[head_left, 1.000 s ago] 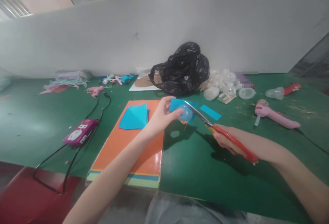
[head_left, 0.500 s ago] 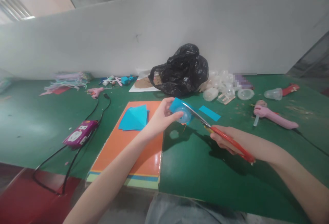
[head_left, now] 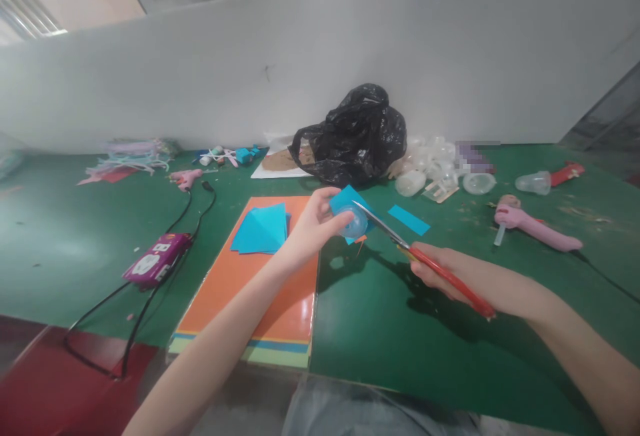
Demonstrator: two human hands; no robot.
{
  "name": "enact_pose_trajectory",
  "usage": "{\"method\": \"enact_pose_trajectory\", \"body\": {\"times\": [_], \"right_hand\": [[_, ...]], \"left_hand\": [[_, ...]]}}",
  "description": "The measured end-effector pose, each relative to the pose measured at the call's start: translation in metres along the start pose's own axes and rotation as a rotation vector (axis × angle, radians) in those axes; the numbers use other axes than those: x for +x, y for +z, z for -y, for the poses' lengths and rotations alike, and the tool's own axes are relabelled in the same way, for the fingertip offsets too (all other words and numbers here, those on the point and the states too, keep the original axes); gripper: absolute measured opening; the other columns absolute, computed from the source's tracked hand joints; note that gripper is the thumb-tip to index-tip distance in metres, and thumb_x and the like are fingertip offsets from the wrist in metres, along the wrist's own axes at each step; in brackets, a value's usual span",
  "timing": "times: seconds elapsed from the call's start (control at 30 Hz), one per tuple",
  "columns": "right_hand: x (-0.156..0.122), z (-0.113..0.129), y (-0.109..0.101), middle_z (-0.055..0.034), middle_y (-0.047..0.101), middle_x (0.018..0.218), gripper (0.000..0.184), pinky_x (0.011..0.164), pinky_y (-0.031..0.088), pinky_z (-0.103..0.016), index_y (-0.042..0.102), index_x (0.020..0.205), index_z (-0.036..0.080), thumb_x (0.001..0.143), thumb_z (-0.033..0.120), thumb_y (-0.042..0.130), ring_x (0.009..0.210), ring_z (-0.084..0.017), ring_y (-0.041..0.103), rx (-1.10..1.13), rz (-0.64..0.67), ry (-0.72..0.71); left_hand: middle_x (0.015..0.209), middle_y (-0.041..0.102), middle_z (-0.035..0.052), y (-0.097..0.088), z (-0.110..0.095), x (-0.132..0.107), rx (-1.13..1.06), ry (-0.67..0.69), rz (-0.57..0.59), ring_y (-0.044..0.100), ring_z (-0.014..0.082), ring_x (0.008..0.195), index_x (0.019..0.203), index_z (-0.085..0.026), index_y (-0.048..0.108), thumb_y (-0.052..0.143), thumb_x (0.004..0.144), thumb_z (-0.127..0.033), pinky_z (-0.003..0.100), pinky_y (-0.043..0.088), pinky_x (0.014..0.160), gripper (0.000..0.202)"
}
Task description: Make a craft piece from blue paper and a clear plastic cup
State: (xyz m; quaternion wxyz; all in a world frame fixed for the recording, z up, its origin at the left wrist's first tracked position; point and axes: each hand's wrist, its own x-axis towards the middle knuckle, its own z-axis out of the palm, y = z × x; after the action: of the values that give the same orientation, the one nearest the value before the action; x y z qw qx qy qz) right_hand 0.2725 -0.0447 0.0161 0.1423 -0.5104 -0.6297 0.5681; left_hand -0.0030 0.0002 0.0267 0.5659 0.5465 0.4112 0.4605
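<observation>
My left hand (head_left: 320, 219) pinches a piece of blue paper (head_left: 349, 197) together with a clear round plastic cup or lid (head_left: 356, 224) lying against it. In my right hand (head_left: 433, 269) is a pair of scissors (head_left: 445, 279) with red handles, its blades pointing up and left at the right edge of the blue paper. Below the paper a small orange scrap (head_left: 361, 240) shows. A loose blue strip (head_left: 409, 220) lies on the table just beyond the blades. Left of my left hand, blue paper squares (head_left: 260, 229) rest on orange sheets (head_left: 250, 289).
A black plastic bag (head_left: 363, 133) stands at the back, with clear plastic cups (head_left: 430, 166) beside it. Pink glue guns lie right (head_left: 537, 226) and left (head_left: 186, 178). A purple box (head_left: 157, 261) with black cords sits at left on the green table (head_left: 380, 336).
The blue paper and clear plastic piece have turned slightly in my left hand, and more orange shows beneath. The scissors have barely moved.
</observation>
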Motion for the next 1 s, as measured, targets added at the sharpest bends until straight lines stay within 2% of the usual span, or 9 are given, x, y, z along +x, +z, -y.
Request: {"method": "enact_pose_trajectory", "body": {"times": [0.17,0.4,0.6,0.77,0.9,1.0], "right_hand": [[0.000,-0.006,0.000,0.0033,0.057,0.076,0.054,0.054,0.037,-0.023,0.055,0.089,0.026,0.090,0.080,0.060,0.068,-0.016,0.056,-0.003,-0.001,-0.003],[0.006,-0.002,0.002,0.0010,0.066,0.084,0.053,0.056,0.041,-0.023,0.059,0.087,0.026,0.084,0.078,0.067,0.074,-0.017,0.057,0.027,-0.038,0.013],[0.009,0.002,0.003,0.0026,0.059,0.078,0.053,0.053,0.037,-0.024,0.057,0.086,0.025,0.082,0.077,0.068,0.066,-0.015,0.049,-0.014,-0.075,0.029],[0.011,-0.005,0.001,0.0033,0.056,0.076,0.055,0.051,0.036,-0.023,0.057,0.089,0.026,0.084,0.080,0.065,0.063,-0.013,0.045,0.011,-0.086,0.023],[0.014,-0.010,0.001,0.0029,0.057,0.074,0.058,0.049,0.036,-0.023,0.059,0.089,0.026,0.085,0.083,0.062,0.061,-0.013,0.045,-0.006,-0.095,0.010],[0.013,-0.010,0.000,0.0016,0.060,0.077,0.056,0.049,0.037,-0.023,0.061,0.091,0.026,0.085,0.082,0.063,0.064,-0.015,0.051,-0.016,-0.097,-0.026]], "left_hand": [[0.106,0.069,0.0037,-0.001,0.000,0.001,0.005,0.003,0.062,0.069,0.0165,0.090,0.125,-0.020,0.051,0.081,0.083,-0.036,0.031,0.055,0.081,0.054],[0.101,0.070,0.0025,-0.001,0.001,0.003,0.018,0.036,0.020,0.069,0.0162,0.091,0.122,-0.020,0.053,0.083,0.082,-0.035,0.032,0.056,0.086,0.051],[0.106,0.072,0.0050,0.000,0.008,0.005,-0.025,-0.024,-0.005,0.071,0.0177,0.091,0.121,-0.020,0.051,0.081,0.086,-0.041,0.033,0.061,0.079,0.050],[0.107,0.071,0.0054,0.003,0.012,0.003,-0.062,-0.029,-0.008,0.072,0.0196,0.096,0.123,-0.020,0.052,0.075,0.092,-0.046,0.040,0.063,0.086,0.046],[0.117,0.070,0.0078,0.003,0.014,0.004,-0.098,-0.003,-0.004,0.072,0.0215,0.103,0.125,-0.021,0.051,0.082,0.086,-0.043,0.038,0.060,0.088,0.054],[0.117,0.070,0.0071,0.002,0.014,0.004,-0.095,-0.010,-0.017,0.071,0.0211,0.104,0.126,-0.022,0.051,0.084,0.083,-0.040,0.036,0.058,0.088,0.057]]}}
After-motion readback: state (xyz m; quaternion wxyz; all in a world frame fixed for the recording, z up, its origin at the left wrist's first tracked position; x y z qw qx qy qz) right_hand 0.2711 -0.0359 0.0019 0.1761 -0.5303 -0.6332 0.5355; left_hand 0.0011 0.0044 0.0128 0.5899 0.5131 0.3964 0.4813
